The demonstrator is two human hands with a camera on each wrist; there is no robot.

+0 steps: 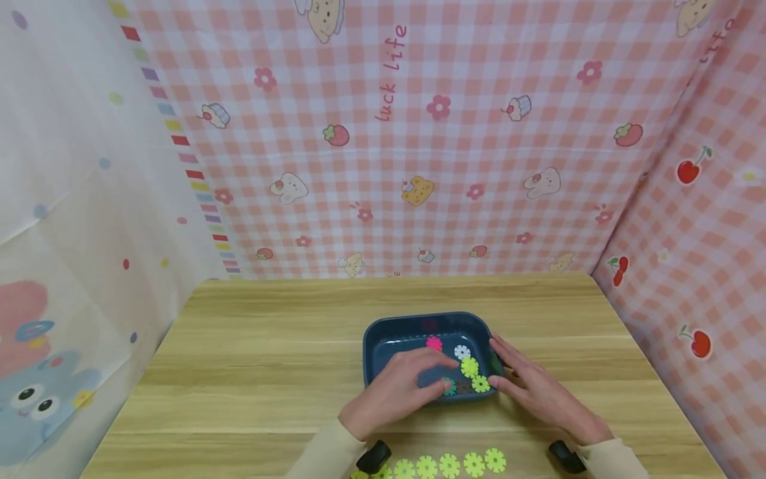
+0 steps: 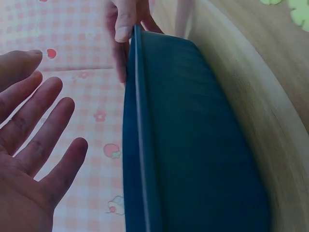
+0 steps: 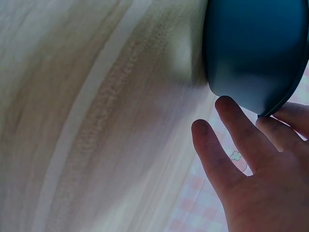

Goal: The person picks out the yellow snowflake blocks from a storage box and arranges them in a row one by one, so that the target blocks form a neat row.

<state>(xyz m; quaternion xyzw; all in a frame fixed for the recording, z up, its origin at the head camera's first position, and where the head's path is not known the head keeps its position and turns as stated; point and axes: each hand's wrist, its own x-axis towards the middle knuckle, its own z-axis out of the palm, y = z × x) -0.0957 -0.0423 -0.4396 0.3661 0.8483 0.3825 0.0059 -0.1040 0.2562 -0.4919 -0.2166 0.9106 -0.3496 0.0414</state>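
Note:
A dark blue tray with a raised rim stands on the table, holding several snowflake building discs: a pink disc, a white disc, yellow-green discs, a teal disc and a dark one. My left hand reaches over the tray's near side; its fingers are spread, with nothing between them in the left wrist view. At the tray's right end is my right hand. Its thumb lies by the near corner, and its fairly straight fingers touch the outer wall and rim.
Yellow-green discs form a row along the table's near edge, in front of the tray. Wood-grain tabletop extends to the left of the tray. Patterned cloth hangs behind and at both sides. Each wrist wears a black band.

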